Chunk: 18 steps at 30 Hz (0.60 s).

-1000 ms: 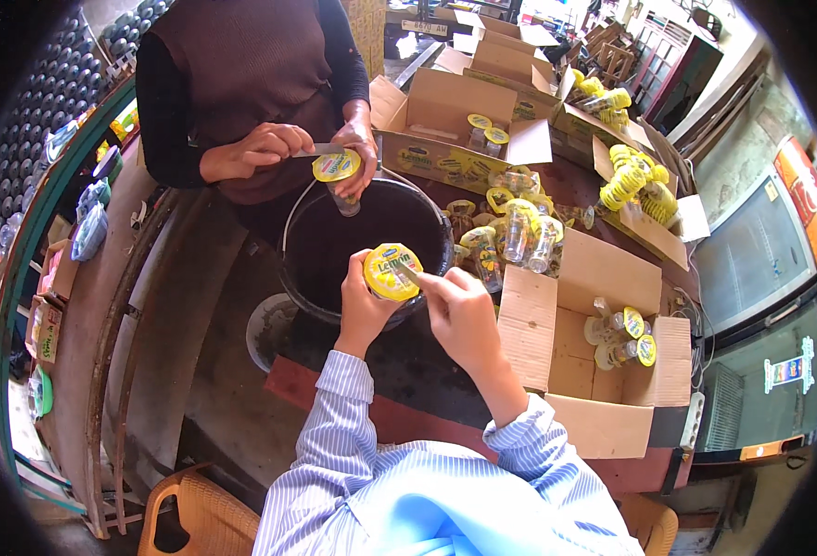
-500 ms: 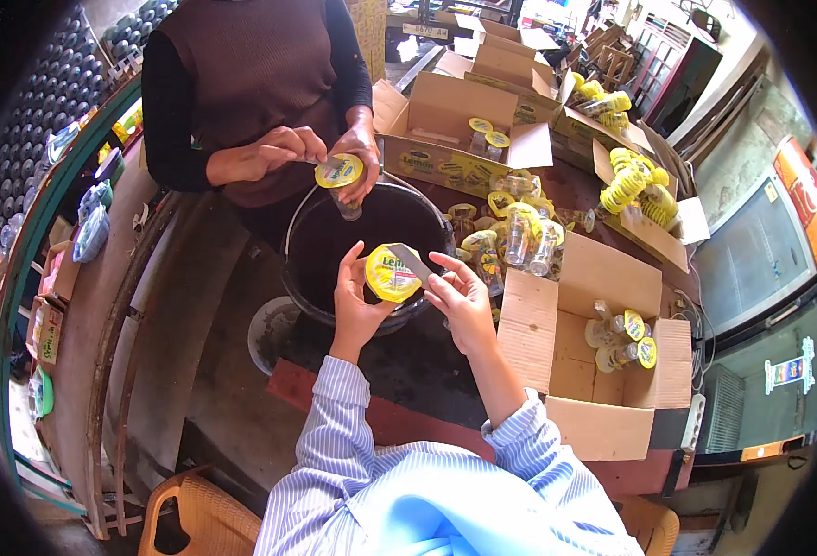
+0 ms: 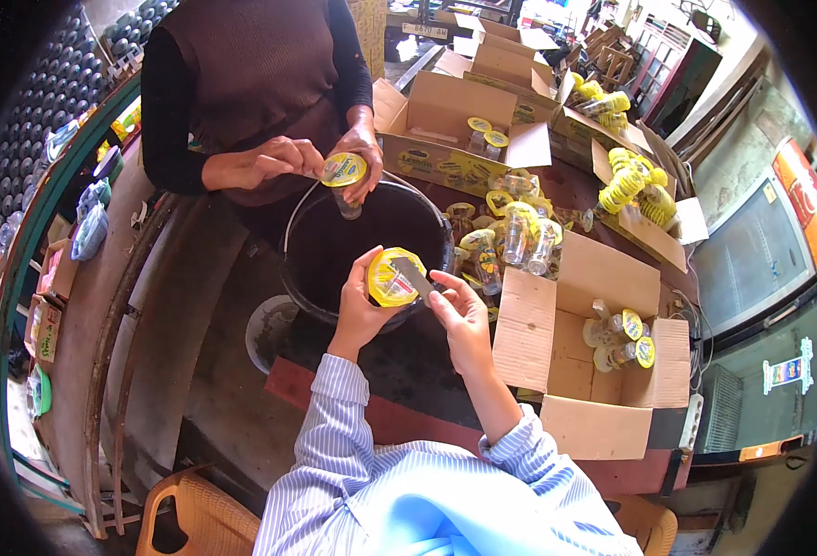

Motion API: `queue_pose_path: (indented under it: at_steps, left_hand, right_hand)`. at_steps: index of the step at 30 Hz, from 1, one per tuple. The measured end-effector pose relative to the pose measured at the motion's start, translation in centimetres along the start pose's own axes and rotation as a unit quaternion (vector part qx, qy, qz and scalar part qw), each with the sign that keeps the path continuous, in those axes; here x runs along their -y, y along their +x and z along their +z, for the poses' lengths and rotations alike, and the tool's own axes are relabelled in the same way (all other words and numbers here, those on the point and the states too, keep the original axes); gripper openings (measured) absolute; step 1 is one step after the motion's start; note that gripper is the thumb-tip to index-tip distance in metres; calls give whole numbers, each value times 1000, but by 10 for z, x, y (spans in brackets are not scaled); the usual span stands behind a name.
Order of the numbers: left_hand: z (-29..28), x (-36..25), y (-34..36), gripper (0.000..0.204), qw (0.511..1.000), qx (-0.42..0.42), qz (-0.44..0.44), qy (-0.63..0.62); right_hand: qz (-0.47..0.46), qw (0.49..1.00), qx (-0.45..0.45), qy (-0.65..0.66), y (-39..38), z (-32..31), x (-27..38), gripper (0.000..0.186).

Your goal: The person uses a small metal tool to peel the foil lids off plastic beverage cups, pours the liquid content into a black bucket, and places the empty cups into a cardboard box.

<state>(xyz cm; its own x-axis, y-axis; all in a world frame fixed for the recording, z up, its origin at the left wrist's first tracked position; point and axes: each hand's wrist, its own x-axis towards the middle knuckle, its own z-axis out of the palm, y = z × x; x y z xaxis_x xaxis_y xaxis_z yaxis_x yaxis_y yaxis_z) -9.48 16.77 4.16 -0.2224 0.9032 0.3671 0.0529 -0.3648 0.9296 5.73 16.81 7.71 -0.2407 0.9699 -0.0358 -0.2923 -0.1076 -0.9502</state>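
My left hand is closed around a plastic cup with a yellow sealed lid, the lid tilted up toward me. A flat grey metal blade is pinched in my right hand, its flat lying across the right part of the lid. Both hands are over the near rim of a black bucket. Across the bucket, another person's hand holds a similar cup with a yellow lid. That person's other hand is closed at the lid's edge.
Right of the bucket lies a pile of lidded cups. An open cardboard box nearer me holds several cups. Farther boxes stand behind, some with stacked yellow-lidded cups. An orange chair is at lower left.
The cup in my left hand has turned and shifted slightly right, and the blade now lies lower across its lid. The other person's fingers have moved slightly at their cup's lid.
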Motion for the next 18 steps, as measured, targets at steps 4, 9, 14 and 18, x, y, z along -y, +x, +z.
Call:
queue_pose_path:
  at_steps: [4, 9, 14, 18]
  left_hand:
    - [-1, 5, 1, 81, 1000, 9, -2, 4]
    - [-2, 7, 0, 94, 1000, 1, 11, -1]
    - [-1, 6, 0, 112, 999, 24, 11, -41]
    - [-2, 9, 0, 114, 999, 26, 20, -33]
  right_hand:
    - [-176, 962, -54, -202, 9, -4, -3, 23]
    - [-390, 766, -53, -508, 11, 3, 11, 21]
    - [-411, 716, -9, -564, 12, 6, 14, 26]
    - [-413, 711, -4, -568, 15, 5, 11, 26]
